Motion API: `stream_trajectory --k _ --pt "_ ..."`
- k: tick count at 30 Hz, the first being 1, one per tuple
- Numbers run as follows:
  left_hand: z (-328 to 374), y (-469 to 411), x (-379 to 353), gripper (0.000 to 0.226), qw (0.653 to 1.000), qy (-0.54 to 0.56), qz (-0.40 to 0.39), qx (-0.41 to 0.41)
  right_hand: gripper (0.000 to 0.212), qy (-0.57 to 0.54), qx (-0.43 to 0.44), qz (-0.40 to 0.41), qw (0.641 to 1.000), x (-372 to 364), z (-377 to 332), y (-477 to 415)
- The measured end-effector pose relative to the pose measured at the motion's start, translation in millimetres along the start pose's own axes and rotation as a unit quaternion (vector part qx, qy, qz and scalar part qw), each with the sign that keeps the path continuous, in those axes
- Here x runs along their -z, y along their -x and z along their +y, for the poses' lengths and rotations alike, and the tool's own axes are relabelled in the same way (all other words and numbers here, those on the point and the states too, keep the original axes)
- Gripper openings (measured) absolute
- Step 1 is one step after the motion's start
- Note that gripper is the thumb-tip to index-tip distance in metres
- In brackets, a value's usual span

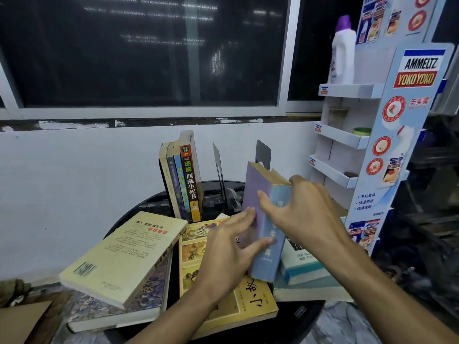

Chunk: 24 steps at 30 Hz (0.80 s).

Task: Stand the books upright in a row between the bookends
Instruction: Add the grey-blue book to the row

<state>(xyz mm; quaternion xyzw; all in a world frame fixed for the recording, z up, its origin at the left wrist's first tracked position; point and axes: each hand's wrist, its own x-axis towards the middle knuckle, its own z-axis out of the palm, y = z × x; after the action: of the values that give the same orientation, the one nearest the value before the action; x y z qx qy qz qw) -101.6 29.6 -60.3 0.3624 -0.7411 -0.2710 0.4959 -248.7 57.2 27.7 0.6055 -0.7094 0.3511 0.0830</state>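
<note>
Both hands hold a thick blue-spined book (270, 234) upright above the table: my right hand (305, 212) grips its spine and top, my left hand (231, 247) presses its lilac cover. Several books (182, 180) stand upright at the back against a hidden left bookend. Two dark metal bookends, one (218, 165) in the middle and one (263, 152) behind the held book, stand to their right. A cream book (124, 254) and a yellow book (248, 304) lie flat in front. A white-and-teal book (300, 264) lies at the right.
The books rest on a round black table (305, 316) against a white wall under a dark window. A cardboard display rack (387, 135) with shelves and a white bottle (344, 53) stands close on the right. Brown cardboard (22, 321) lies at the lower left.
</note>
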Motion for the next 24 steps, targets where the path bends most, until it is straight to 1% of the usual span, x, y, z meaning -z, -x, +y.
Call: stream_trajectory --k 3,7,10,12,15,19,22,24 --pt "1 -6 4 0.080 1.000 0.006 0.012 0.002 0.047 -0.010 0.022 0.035 0.999 -1 -2 -7" --pt "6 -23 19 0.062 1.000 0.003 0.014 -0.020 0.048 -0.037 0.049 0.077 0.995 -1 -6 -22" --pt "1 -45 44 0.045 0.997 -0.059 0.033 -0.043 0.047 -0.058 0.071 0.089 0.992 -2 -12 -35" --pt "-7 -67 64 0.042 0.989 -0.121 0.065 -0.055 0.046 -0.064 0.083 0.093 0.990 -3 -18 -43" --pt "-21 -101 92 0.040 0.970 -0.208 0.103 -0.073 0.045 -0.063 0.094 0.088 0.990 -8 -26 -55" --pt "-35 -137 115 0.047 0.935 -0.324 0.108 -0.091 0.043 -0.078 0.111 0.083 0.987 -22 -35 -69" --pt "-43 -157 126 0.056 0.920 -0.377 0.083 -0.063 0.042 -0.083 0.120 0.078 0.986 -33 -42 -77" --pt "-51 -171 132 0.062 0.913 -0.406 0.041 -0.030 0.042 -0.084 0.122 0.070 0.987 -40 -46 -81"
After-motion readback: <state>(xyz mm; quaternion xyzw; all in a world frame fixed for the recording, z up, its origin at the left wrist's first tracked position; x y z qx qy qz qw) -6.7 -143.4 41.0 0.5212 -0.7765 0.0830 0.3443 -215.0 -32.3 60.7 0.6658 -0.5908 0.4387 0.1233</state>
